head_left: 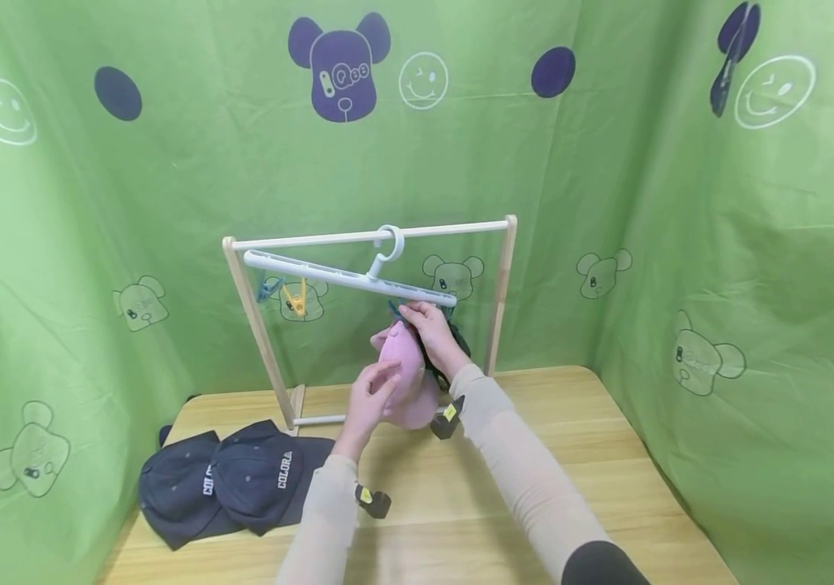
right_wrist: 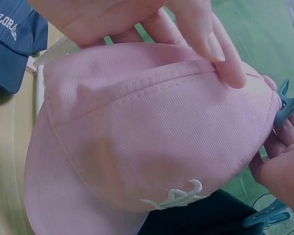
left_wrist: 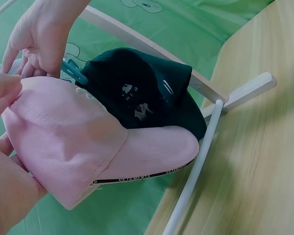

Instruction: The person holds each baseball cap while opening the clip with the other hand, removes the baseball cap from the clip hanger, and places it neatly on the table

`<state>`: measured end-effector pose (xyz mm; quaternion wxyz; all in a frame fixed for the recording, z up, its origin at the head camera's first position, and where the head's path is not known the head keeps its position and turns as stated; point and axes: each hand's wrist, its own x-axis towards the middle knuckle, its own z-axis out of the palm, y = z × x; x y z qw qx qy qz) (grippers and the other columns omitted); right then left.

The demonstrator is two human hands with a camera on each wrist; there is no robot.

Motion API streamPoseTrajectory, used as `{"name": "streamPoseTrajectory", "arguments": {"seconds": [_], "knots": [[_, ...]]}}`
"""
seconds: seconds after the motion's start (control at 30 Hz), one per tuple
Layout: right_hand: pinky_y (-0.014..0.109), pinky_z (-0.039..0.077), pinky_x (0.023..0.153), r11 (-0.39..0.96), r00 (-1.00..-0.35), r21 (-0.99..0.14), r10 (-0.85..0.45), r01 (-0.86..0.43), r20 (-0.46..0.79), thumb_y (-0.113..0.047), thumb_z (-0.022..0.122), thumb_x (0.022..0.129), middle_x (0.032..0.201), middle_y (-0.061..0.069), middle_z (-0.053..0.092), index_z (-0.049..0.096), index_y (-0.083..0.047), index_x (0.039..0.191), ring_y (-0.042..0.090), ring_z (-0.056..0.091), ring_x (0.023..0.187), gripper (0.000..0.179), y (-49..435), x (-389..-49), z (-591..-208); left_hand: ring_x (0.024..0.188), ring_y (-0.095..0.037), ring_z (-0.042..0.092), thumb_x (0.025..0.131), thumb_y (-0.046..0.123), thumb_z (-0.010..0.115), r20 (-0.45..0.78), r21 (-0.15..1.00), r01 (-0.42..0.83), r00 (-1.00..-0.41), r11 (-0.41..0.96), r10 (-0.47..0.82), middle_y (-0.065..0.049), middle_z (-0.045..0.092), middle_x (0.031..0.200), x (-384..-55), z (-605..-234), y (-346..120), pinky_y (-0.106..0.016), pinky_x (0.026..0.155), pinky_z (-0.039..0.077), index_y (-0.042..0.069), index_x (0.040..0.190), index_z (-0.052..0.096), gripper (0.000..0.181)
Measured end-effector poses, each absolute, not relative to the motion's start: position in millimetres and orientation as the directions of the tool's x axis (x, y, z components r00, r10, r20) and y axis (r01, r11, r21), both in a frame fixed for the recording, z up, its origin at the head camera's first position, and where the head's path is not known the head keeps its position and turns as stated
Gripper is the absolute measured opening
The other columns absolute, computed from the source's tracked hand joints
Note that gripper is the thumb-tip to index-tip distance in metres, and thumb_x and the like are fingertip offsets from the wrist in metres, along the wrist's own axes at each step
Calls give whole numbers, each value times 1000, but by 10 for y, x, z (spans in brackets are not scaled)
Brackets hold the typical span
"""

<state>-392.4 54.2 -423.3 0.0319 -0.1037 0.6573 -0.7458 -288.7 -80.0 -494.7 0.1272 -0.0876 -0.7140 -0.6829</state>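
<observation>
We see the pink cap [head_left: 409, 386] between the two hands, below the lower end of the white hanger [head_left: 343, 278] and in front of a dark cap [left_wrist: 132, 83]. Its top edge lies at the right hand [head_left: 434, 331], its crown beside the left hand [head_left: 371, 398], and its brim points down toward the table [head_left: 533, 471].

With the right hand we pinch a blue clip [right_wrist: 285, 107], thumb and fingers drawn in around it, right against the cap's top edge; we cannot tell how firmly the clip bites the cloth. With the left hand we hold the crown lightly, thumb and forefinger nearly together on its near surface, other fingers behind it. A second blue clip [right_wrist: 268, 215] sits at the dark cap.
</observation>
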Motion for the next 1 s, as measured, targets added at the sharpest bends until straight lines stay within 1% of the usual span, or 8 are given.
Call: {"name": "streamPoseTrajectory", "arguments": {"seconds": [0.1,0.2,0.37,0.47,0.57,0.67,0.77,1.0], "knots": [[18,51,88,-193,-973,-979,-203,-71,111,-16,58,97,118,20,68,60,0,112,41,55,122,22,528,-3926,-4229,129,-32,49,91,6,64,302,952,297,-952,79,-56,-18,58,133,-2850,-4901,-803,-48,112,38,2,124,62,34],[18,52,87,-228,-973,-972,-210,-52,101,-15,57,97,108,14,72,60,-3,108,41,55,122,17,517,-3925,-4222,129,-33,51,90,4,63,296,952,289,-953,103,-59,-18,58,134,-2766,-4799,-803,-47,109,43,1,124,62,34],[19,54,85,-267,-974,-964,-217,-7,67,-12,55,98,93,-1,71,58,-4,108,25,66,106,14,496,-3927,-4213,128,-35,52,89,3,64,297,951,289,-952,108,-68,-20,58,135,-2665,-4674,-800,-47,108,44,1,122,62,33],[21,55,85,-278,-973,-960,-225,8,57,-12,53,99,96,0,68,56,-1,114,14,67,94,19,487,-3930,-4211,132,-37,49,87,1,65,294,953,287,-953,98,-70,-21,58,135,-2656,-4665,-801,-47,113,38,2,122,62,35],[23,55,87,-281,-970,-960,-236,7,63,-14,52,99,101,1,66,54,0,121,11,66,93,26,485,-3935,-4213,132,-38,48,85,0,66,278,959,273,-959,82,-60,-21,57,136,-2667,-4684,-801,-48,113,37,3,123,62,38],[23,54,87,-278,-965,-961,-254,8,65,-17,53,100,104,1,66,55,-2,126,14,64,98,31,487,-3941,-4217,132,-37,49,85,-1,66,263,963,260,-963,64,-49,-20,57,136,-2667,-4695,-804,-48,113,38,4,123,62,38],[23,53,85,-245,-961,-970,-269,8,60,-23,52,100,102,1,66,57,-4,127,16,63,96,33,488,-3940,-4215,133,-37,48,84,-1,66,264,963,260,-963,69,-47,-21,56,137,-2651,-4695,-811,-48,113,38,4,122,62,38],[22,47,86,-119,-950,-993,-307,-25,60,-34,45,102,102,0,61,53,-2,134,10,56,91,46,466,-3914,-4187,133,-39,47,85,-2,65,285,955,279,-957,101,-48,-23,54,139,-2590,-4661,-827,-49,113,38,1,124,61,39]]}}
